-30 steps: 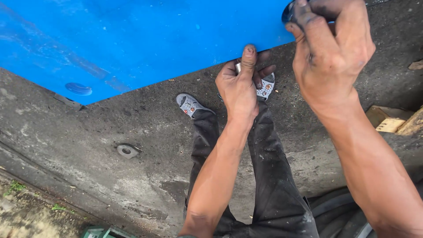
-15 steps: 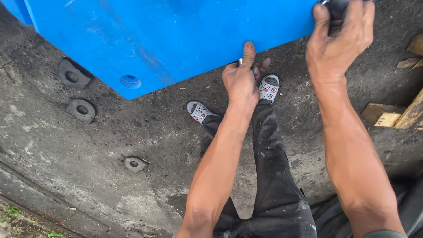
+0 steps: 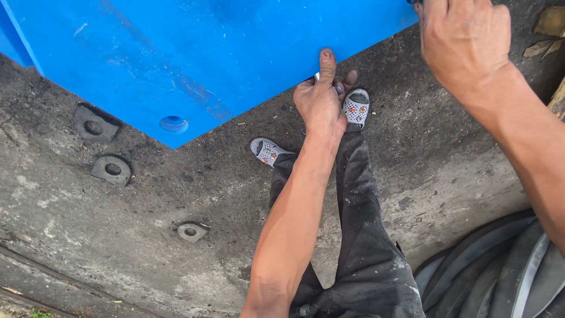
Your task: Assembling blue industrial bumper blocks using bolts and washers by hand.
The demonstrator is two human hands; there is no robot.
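Head view looking down: the left hand (image 3: 321, 103) is reaching forward to the lower edge of the large flat blue painted panel (image 3: 194, 53), thumb stretched straight up and lying on the blue surface, the other fingers curled tight around a small silvery metal piece (image 3: 318, 76) that is peeking out just beside the thumb; what kind of piece it is cannot be told. The right hand (image 3: 465, 38) is sitting at the top right, at the panel's right edge, fingers bent down into a fist; a sliver of something dark is showing at the top of the fist against the frame edge, too cropped to tell what, so whether it is gripping anything cannot be told. The blue panel is lying over the rough grey concrete slab (image 3: 147, 194), its corner pointing toward the viewer, with a round hole (image 3: 174, 123) near that corner. Three square grey metal plates with centre holes (image 3: 112, 169) are sitting set into the concrete, two near the left of the panel corner, one (image 3: 191, 231) nearer the viewer. Below the left hand, the person's legs in dirty dark trousers (image 3: 365, 235) are hanging down, feet in grey perforated clogs (image 3: 266, 151). Black rubber hoses (image 3: 500, 277) are lying coiled at bottom right. Wood scraps (image 3: 550, 23) are lying at the top right corner. No containers, packages or labels showing.
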